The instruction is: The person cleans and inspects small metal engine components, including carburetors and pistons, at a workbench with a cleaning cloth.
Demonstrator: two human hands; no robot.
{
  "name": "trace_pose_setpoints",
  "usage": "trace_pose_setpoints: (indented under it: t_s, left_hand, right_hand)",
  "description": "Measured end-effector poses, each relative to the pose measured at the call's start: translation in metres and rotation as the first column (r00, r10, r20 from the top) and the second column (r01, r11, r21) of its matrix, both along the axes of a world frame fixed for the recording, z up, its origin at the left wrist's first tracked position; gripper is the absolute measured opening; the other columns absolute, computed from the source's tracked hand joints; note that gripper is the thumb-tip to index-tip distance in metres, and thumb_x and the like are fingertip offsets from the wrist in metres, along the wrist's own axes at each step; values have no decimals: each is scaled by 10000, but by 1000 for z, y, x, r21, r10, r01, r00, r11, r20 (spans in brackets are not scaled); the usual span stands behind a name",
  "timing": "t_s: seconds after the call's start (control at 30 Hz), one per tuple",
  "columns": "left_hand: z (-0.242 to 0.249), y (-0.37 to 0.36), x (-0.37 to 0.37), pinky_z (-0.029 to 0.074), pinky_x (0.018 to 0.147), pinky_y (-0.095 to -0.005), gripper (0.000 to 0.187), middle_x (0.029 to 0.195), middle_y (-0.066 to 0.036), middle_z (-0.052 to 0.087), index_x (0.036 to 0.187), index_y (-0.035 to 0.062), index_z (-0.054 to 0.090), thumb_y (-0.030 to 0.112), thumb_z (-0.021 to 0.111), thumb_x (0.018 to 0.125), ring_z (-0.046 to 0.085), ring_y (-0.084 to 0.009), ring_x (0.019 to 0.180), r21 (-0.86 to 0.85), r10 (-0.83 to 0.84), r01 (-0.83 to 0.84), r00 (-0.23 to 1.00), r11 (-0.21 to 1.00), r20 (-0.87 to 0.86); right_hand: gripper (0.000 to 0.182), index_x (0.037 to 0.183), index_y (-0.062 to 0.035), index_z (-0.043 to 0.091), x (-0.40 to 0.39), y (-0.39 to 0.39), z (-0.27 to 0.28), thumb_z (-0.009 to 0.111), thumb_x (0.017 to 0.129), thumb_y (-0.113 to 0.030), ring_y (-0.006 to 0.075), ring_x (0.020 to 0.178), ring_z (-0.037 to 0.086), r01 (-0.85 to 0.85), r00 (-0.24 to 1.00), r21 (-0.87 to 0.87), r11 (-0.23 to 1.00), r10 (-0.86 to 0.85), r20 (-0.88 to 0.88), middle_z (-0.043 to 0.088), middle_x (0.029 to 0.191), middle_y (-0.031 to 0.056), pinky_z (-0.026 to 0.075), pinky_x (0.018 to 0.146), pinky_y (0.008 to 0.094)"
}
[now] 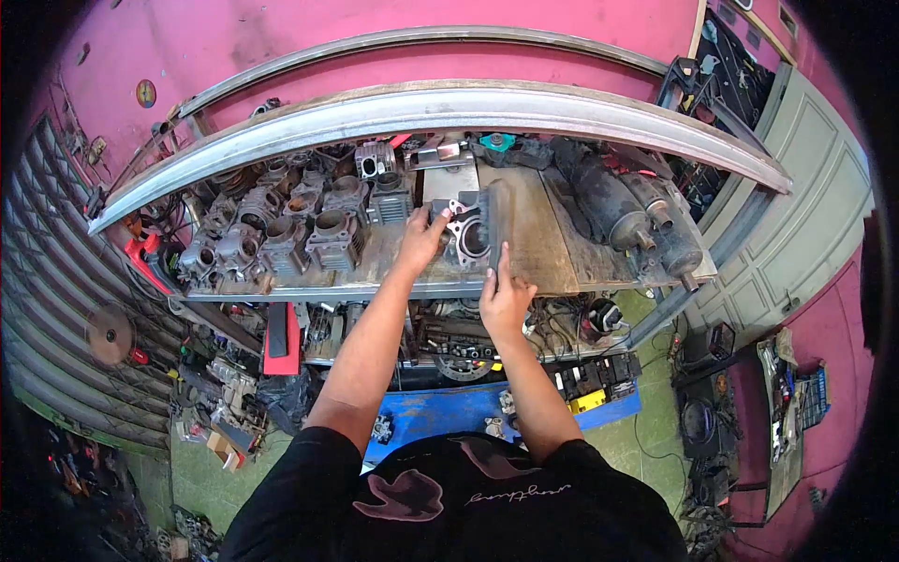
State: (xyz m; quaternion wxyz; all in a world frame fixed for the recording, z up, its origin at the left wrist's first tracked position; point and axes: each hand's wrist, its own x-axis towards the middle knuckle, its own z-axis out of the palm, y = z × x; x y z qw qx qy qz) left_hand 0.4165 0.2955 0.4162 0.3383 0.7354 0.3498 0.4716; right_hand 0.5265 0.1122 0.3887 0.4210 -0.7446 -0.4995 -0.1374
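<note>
A metal engine part point(471, 238) with a large round opening stands at the front of the wooden shelf point(534, 244), near its middle. My left hand point(423, 241) is at the part's upper left, its fingers closed on that side. On the right, my right hand point(507, 298) has its index finger stretched up beside the part and its other fingers partly spread; it holds nothing that I can see. Just left of the part stands a finned cylinder block point(390, 201).
Rows of used cylinder blocks point(332, 239) fill the shelf's left side. Dark exhaust canisters point(613, 206) lie at its right. A metal rail point(449, 105) crosses above the shelf. Below are a lower shelf of parts and a blue bench point(431, 412).
</note>
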Motion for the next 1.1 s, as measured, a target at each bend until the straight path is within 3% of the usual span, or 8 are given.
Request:
trace_pose_setpoints:
  t_s: [0.07,0.13,0.27,0.4,0.47,0.6,0.73,1.1]
  left_hand:
    - [-5,4,1,450,977,-459,581,1142,-266,638,1205,-52,639,476,622,963,587,-426,1119,-1,9,-9,1000,1000,29]
    - [-8,7,0,452,976,-455,593,1145,-268,637,1209,-60,637,480,621,964,588,-425,1119,-1,17,-17,998,1000,60]
    - [-11,11,0,444,1001,-446,628,1200,-266,630,1266,-64,608,485,623,963,576,-418,1166,-30,-11,11,1000,999,20]
    - [-14,12,-1,421,1044,-447,651,1281,-263,605,1322,-55,577,488,618,964,543,-414,1233,-11,-10,10,999,1000,-41]
    - [-20,15,0,405,1070,-451,661,1309,-264,593,1340,-50,570,491,614,964,524,-420,1262,-52,-2,0,999,999,-50]
    - [-18,12,3,404,1078,-452,699,1325,-267,588,1348,-56,566,521,608,955,504,-416,1305,30,34,-31,993,999,-111]
    - [-6,6,2,425,1037,-458,656,1272,-264,602,1289,-61,593,494,636,941,531,-416,1243,23,54,-52,994,998,-93]
    - [-4,-7,6,396,1022,-554,622,1238,-215,610,1308,-12,595,483,648,936,536,-414,1215,88,105,-94,986,992,-127]
  right_hand:
    - [597,1543,-83,416,-8,2,-8,570,981,-213,330,730,615,-36,999,45,998,36,4,683,781,156,372,798,436]
    - [610,1548,-105,409,-19,-1,-16,579,976,-234,320,692,613,-192,949,240,951,118,292,649,684,125,378,801,479]
    - [638,1558,-109,392,-1,-5,-11,595,966,-231,308,767,635,36,997,-32,999,-38,-65,669,721,125,382,825,482]
    - [647,1558,-108,386,-14,-26,-16,597,960,-238,326,720,633,-189,958,93,978,163,236,680,746,124,381,800,492]
    - [641,1555,-117,391,-7,-26,-20,595,959,-240,331,692,628,-49,967,36,998,38,252,682,748,119,379,784,492]
    - [669,1580,-127,327,-37,-37,-21,583,975,-256,318,658,614,-101,986,-48,994,107,132,645,696,132,374,736,476]
    - [649,1585,-85,299,-19,-25,-20,537,1006,-257,355,714,667,53,952,-104,993,-82,-295,692,757,164,397,826,509]
    - [640,1567,-100,360,-29,-52,-18,578,980,-233,353,667,644,-32,984,-92,995,15,-180,638,669,169,443,771,465]
